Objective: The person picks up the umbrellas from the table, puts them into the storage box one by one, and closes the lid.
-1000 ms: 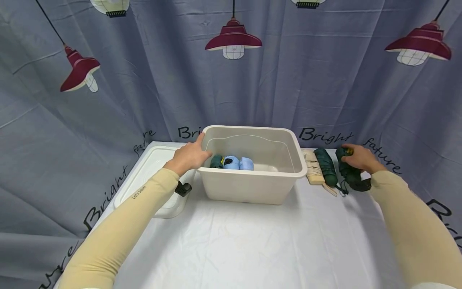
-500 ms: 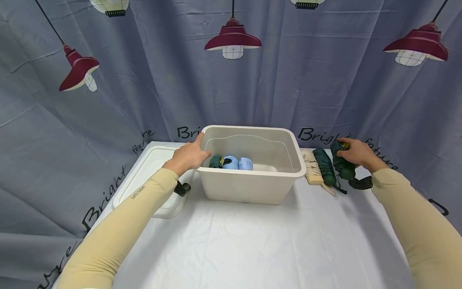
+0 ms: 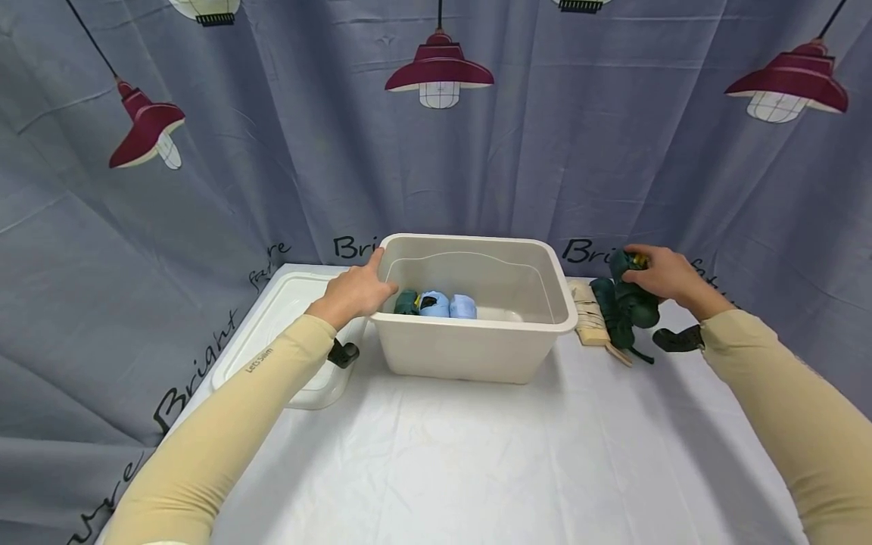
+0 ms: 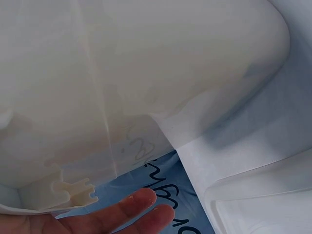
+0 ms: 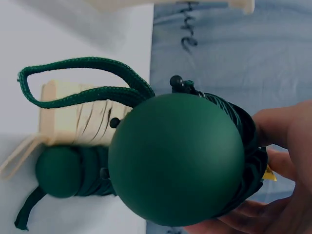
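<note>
My right hand (image 3: 664, 276) grips a dark green folded umbrella (image 3: 638, 301), raised a little above the right of the table. In the right wrist view the umbrella's round handle end (image 5: 175, 158) faces the camera, a green strap loop hanging off it. Below lie a second green folded umbrella (image 3: 611, 310) and a cream one (image 3: 587, 312). My left hand (image 3: 356, 291) rests at the left rim of a beige plastic box (image 3: 470, 352), its thumb over the edge. In the left wrist view its fingers (image 4: 141, 200) stretch straight beside the wall.
Inside the box, along its left front, sit a green rolled bundle (image 3: 406, 303) and two light blue ones (image 3: 434, 305). The box's white lid (image 3: 300, 291) lies on the table to the left. A grey curtain (image 3: 436, 174) hangs close behind the white-covered table (image 3: 463, 462).
My right hand has lifted the green umbrella off the table and moved it left, over the other green one. The left hand has stayed at the box rim.
</note>
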`<state>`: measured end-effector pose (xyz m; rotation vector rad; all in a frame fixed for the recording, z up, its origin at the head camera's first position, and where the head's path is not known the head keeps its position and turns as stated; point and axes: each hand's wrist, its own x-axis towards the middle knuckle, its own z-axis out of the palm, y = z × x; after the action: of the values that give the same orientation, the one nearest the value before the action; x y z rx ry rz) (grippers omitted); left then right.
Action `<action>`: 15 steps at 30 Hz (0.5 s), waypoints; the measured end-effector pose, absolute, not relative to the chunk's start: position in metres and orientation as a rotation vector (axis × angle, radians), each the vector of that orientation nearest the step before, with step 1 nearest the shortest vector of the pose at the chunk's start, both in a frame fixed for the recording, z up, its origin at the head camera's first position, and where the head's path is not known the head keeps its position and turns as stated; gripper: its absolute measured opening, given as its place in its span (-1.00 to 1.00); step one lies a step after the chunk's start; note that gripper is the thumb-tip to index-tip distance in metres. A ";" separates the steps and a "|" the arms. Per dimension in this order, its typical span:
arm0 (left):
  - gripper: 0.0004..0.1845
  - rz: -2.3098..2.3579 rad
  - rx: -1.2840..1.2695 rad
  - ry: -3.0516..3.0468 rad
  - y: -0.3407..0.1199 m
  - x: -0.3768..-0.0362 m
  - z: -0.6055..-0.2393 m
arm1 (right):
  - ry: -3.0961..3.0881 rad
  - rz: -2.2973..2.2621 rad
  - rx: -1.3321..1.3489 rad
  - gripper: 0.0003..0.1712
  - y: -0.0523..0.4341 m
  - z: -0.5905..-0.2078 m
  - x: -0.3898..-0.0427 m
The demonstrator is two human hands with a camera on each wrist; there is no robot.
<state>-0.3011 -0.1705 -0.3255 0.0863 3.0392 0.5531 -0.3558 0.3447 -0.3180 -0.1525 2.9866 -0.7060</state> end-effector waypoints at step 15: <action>-0.10 0.546 0.090 3.034 -0.171 -0.301 -0.325 | 2.987 -0.653 -0.280 -0.16 0.298 -0.280 -0.339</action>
<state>-0.3014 -0.1707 -0.3248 0.0905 3.0344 0.5459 -0.3394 0.2980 -0.2797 -0.2801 2.9867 -0.6526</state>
